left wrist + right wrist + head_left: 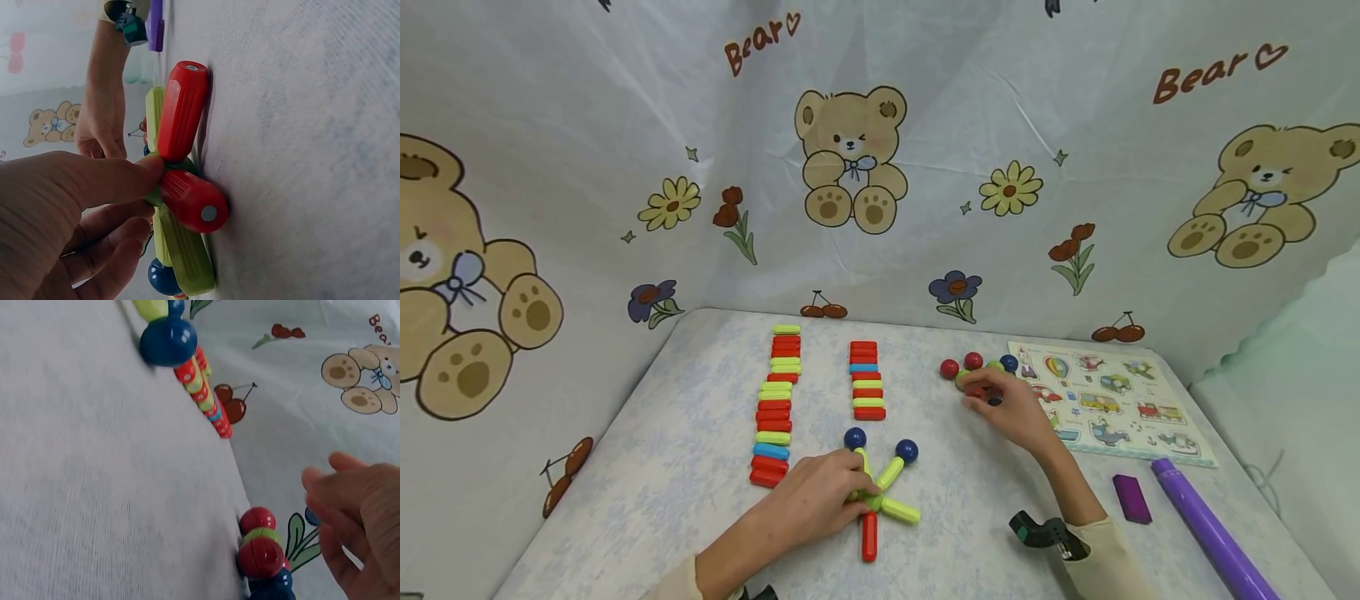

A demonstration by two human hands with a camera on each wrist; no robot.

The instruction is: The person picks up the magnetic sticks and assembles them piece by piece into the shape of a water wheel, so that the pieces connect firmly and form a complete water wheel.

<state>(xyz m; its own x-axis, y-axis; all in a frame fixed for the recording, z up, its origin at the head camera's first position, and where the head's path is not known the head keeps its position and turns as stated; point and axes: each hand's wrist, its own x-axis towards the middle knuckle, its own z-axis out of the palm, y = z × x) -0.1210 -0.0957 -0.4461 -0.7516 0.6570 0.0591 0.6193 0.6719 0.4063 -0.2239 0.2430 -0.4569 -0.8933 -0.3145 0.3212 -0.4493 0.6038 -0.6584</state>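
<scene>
My left hand (pixel 822 498) pinches the middle of a star-shaped figure of magnetic rods (pixel 901 511), lying flat on the table. In the left wrist view the thumb is at the hub, beside a red rod (pixel 183 112) and another red rod (pixel 194 201). Yellow-green rods also fan out, two ending in a blue ball (pixel 855 438) and another blue ball (pixel 907 451). My right hand (pixel 1013 410) hovers by a cluster of red, green and blue balls (pixel 950 368). Its fingers are loosely bent, with nothing seen between them in the right wrist view (pixel 350 519).
A long column of red, yellow-green and blue rods (pixel 773 415) lies left, and a shorter column (pixel 868 392) stands beside it. At right are a picture board (pixel 1120 429), a purple block (pixel 1132 499) and a purple tube (pixel 1213 529). A bear-print curtain (pixel 925 267) backs the table.
</scene>
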